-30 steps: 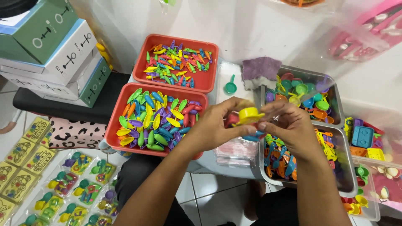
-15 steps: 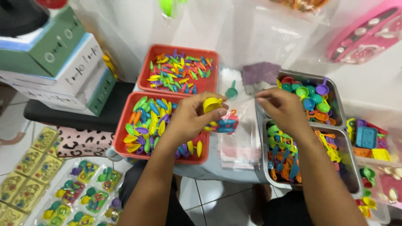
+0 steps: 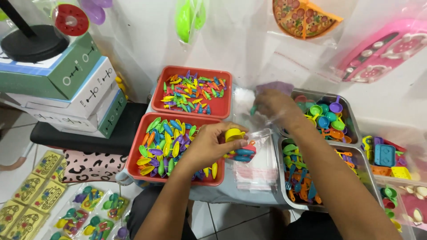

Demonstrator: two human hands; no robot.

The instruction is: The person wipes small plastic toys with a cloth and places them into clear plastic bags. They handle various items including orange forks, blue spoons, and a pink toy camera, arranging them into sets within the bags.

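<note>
My left hand (image 3: 209, 146) pinches a yellow toy cup (image 3: 234, 133) at the mouth of a small clear bag (image 3: 243, 152) that holds several blue and red toy pieces. It hovers over the right edge of the near red tray (image 3: 133, 162), which is full of coloured plastic spoons. My right hand (image 3: 278, 106) is blurred and stretched toward the back, over clear plastic beside a small green ladle (image 3: 252, 110) and a purple piece (image 3: 278, 86). Whether its fingers hold anything is unclear.
A far red tray (image 3: 222, 109) holds small coloured forks. Two metal trays (image 3: 351, 122) (image 3: 281, 178) at right hold toy cups and cutlery. Flat clear bags (image 3: 260, 171) lie stacked between. Boxes (image 3: 71, 89) stand at left by a black stool (image 3: 89, 138); packed toy sets (image 3: 89, 213) lie on the floor.
My hands have parted. The right one let go of the bag and reached back toward the green ladle, while the left kept the bag and yellow cup and dropped slightly.
</note>
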